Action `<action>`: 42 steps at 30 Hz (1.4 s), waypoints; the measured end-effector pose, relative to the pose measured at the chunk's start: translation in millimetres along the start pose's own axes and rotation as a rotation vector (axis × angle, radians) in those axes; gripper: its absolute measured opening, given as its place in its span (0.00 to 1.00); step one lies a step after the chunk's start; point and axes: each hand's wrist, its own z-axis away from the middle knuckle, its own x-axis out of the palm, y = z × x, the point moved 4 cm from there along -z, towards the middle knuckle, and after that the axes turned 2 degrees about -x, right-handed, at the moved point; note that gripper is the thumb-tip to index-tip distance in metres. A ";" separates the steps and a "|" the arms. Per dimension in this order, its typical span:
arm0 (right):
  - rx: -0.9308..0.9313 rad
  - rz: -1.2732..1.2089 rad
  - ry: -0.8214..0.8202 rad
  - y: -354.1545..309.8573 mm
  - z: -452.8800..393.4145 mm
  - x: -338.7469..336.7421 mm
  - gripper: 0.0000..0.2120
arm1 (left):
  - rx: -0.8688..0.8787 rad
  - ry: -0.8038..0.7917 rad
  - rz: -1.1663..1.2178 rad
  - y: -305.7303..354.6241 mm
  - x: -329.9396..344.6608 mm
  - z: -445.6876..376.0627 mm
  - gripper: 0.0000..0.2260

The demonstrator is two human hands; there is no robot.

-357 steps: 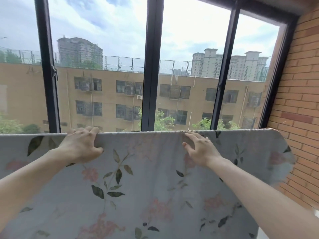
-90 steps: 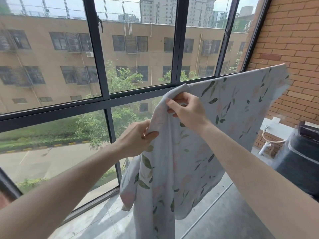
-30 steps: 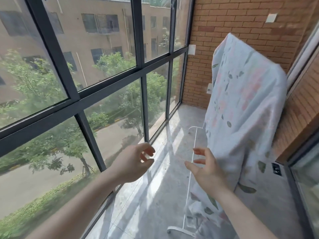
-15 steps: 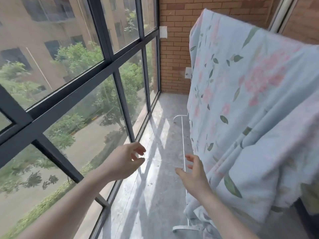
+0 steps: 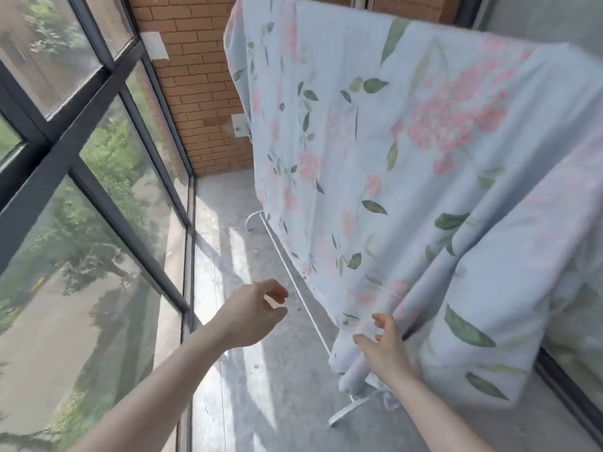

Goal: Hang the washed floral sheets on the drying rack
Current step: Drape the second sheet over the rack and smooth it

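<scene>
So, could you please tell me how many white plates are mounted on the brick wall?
2. One white plate sits high on the brick wall beside the window frame; the other is lower, at the floral sheet's left edge. The sheet may hide more.

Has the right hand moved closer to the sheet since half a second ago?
Yes. The right hand has moved right, from beside the rack's white floor bar to the floral sheet's lower edge.

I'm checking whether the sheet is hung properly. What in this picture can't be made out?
- Drying rack: the head view shows only white floor bars; the floral sheet hides the top rail.
- Sheet's right part: cut off by the frame's right edge.
- Right hand: contact with the hem is unclear; the fingertips are blurred against the cloth.
- Left hand: holds nothing, off the sheet.
</scene>
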 end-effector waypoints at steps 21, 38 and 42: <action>0.353 0.064 0.623 40.9 -51.8 8.6 0.12 | 0.241 -0.241 -0.092 -13.6 -16.0 -132.9 0.06; 0.706 -0.005 -0.027 37.4 -96.4 86.7 0.11 | 0.118 -0.268 -0.134 -81.7 -59.9 -243.6 0.06; 0.408 -0.036 -0.005 -61.2 -146.0 114.4 0.06 | 0.099 -0.210 -0.078 -102.5 -105.6 -280.9 0.07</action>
